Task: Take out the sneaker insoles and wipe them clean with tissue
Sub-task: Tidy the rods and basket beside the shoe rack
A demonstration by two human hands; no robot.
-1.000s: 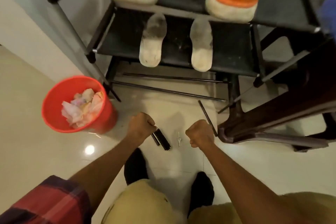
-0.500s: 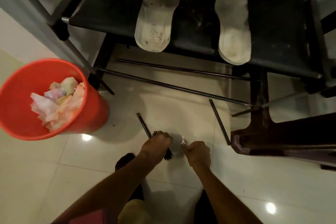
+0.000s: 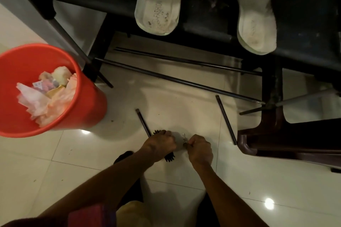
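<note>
Two white, dirty insoles lie on the black rack shelf [image 3: 206, 22]: the left insole [image 3: 158, 7] with printed lettering, the right insole [image 3: 255, 22] beside it. Down on the tiled floor my left hand [image 3: 160, 143] grips a black bristled brush [image 3: 169, 157]. My right hand [image 3: 199, 148] pinches a small metal clip-like object [image 3: 184, 139] next to it. No tissue is in either hand.
A red bucket [image 3: 88, 108] holding crumpled tissues and scraps stands at the left. Loose black rods [image 3: 226, 120] lie on the floor. A dark brown plastic chair [image 3: 276, 140] stands at the right. My feet are below the hands.
The view has dropped closer to the floor. Both hands went down from curled fists in the air onto the brush and the small metal object.
</note>
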